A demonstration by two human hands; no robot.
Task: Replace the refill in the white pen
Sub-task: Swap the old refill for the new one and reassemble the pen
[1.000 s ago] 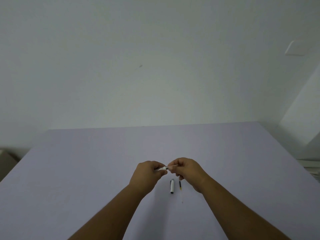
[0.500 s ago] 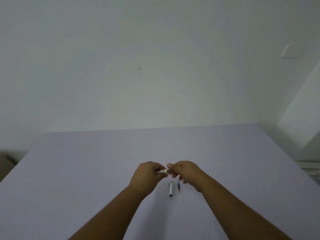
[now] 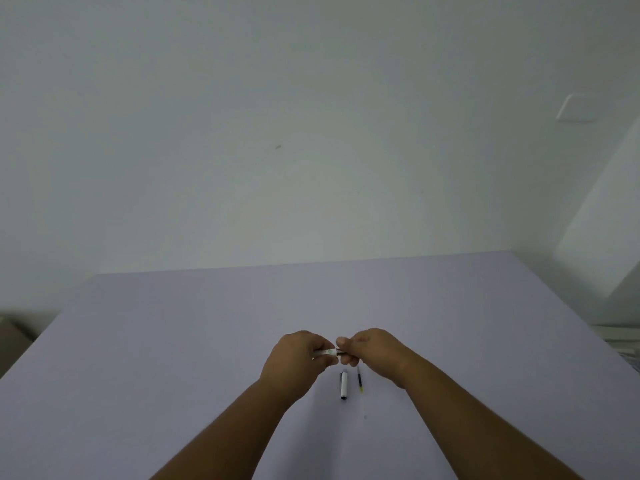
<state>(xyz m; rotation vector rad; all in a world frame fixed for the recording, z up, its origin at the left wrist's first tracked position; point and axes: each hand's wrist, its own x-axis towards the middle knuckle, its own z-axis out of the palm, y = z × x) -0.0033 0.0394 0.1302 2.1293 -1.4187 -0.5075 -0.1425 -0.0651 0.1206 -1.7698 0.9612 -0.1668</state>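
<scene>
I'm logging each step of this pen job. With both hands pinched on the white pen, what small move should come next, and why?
Probably twist the two ends apart. The left hand grips the white pen barrel and the right hand pinches its dark tip end, while the cap and a thin refill already lie on the table.

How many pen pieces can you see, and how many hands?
Hands: 2, the left hand and right hand
White pen barrel held between them: 1
White pen cap on the table: 1
Thin refill beside the cap: 1
Total: 5
</scene>
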